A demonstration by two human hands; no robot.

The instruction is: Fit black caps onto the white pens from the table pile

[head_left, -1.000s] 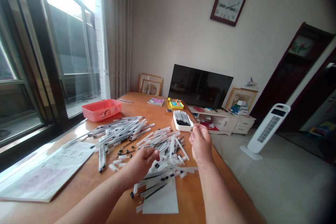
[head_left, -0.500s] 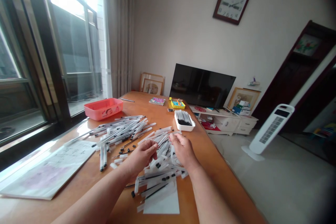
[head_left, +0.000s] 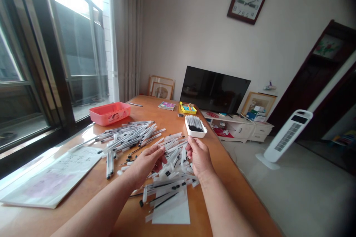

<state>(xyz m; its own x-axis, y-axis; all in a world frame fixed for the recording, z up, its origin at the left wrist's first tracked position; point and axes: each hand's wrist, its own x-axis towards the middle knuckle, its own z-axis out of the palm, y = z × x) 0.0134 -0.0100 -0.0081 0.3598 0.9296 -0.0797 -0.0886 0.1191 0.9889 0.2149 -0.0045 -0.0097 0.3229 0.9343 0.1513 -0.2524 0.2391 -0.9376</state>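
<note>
My left hand (head_left: 152, 158) is closed in a pinch above the pile of loose pen parts, thumb against the fingers. Whatever sits between its fingertips is too small to make out. Across from it, my right hand (head_left: 199, 155) is also closed, thumb pressed to the curled fingers, near the white tray. What it pinches is hidden. Between and under both hands lie translucent pen barrels and caps (head_left: 175, 155), with small black plugs (head_left: 167, 173) among them. Dark-tipped refills (head_left: 165, 200) rest on a white paper sheet (head_left: 175, 214) closer to me.
A heap of pens (head_left: 133, 135) lies left of my hands, beside a booklet (head_left: 47, 181). Farther back stand a pink basket (head_left: 109, 114), a white tray (head_left: 196, 133) of black-tipped pen parts, a yellow box (head_left: 188, 109) and a magazine (head_left: 167, 106). The table edge runs along the right.
My hands have moved apart: the right one shifted right, toward the white tray, and the left one slightly left. Both remain pinched.
</note>
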